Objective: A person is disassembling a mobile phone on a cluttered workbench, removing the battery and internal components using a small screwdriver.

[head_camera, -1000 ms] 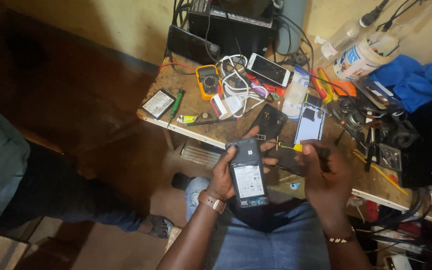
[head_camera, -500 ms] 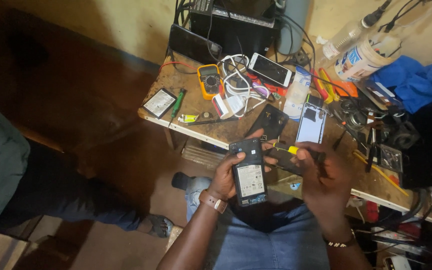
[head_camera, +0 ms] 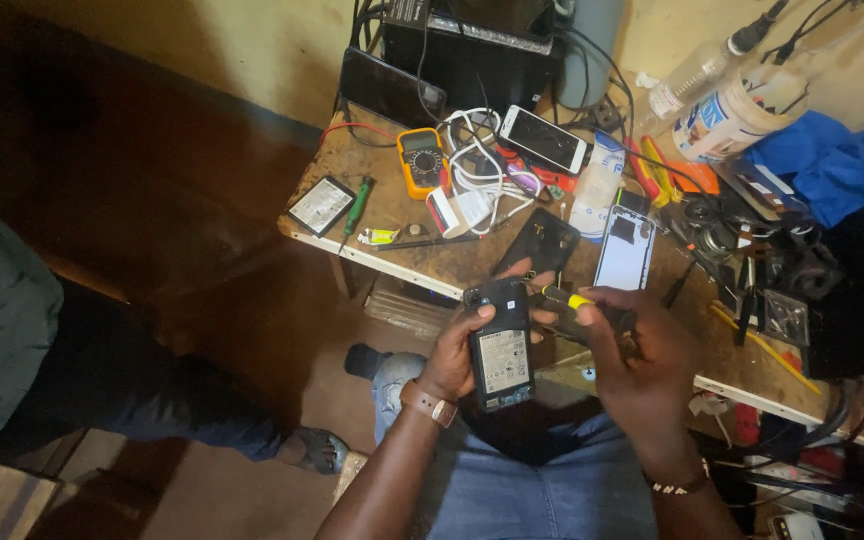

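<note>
The left hand (head_camera: 457, 345) grips an opened phone (head_camera: 499, 345), back cover off and battery showing, over the lap at 6 o'clock from the desk (head_camera: 422, 255). The right hand (head_camera: 642, 350) pinches a yellow-handled screwdriver (head_camera: 577, 303) at its top edge; disassembly seems only begun.

a yellow multimeter (head_camera: 420, 160) sits far left on the workbench (head_camera: 422, 255), a white smartphone (head_camera: 544, 138) right of it, a blue cloth (head_camera: 832, 165) far right.
</note>
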